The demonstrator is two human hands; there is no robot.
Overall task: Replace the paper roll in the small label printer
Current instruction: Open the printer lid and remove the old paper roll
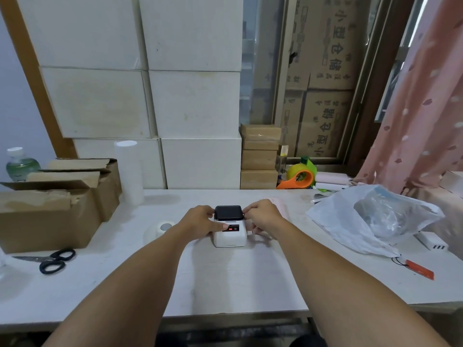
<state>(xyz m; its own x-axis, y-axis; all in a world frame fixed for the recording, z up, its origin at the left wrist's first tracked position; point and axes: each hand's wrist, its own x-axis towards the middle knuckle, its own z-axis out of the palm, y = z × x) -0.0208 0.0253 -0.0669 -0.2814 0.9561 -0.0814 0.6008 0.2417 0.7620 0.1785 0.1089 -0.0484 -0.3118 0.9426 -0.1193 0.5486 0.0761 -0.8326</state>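
Printer (230,234) on bench (225,279) prob. light, rigid, slick plastic w/ hinged dark lid (228,212); left hand (200,221) and right hand (263,217) gripping its sides, best pinched at lid edges.

The stacked cardboard cartons (323,121) behind the window read "小型仓储".

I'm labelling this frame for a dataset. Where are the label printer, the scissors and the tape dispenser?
label printer (230,237): head view, on its white front body.
scissors (53,261): head view, on the black handles.
tape dispenser (299,177): head view, on its orange frame.
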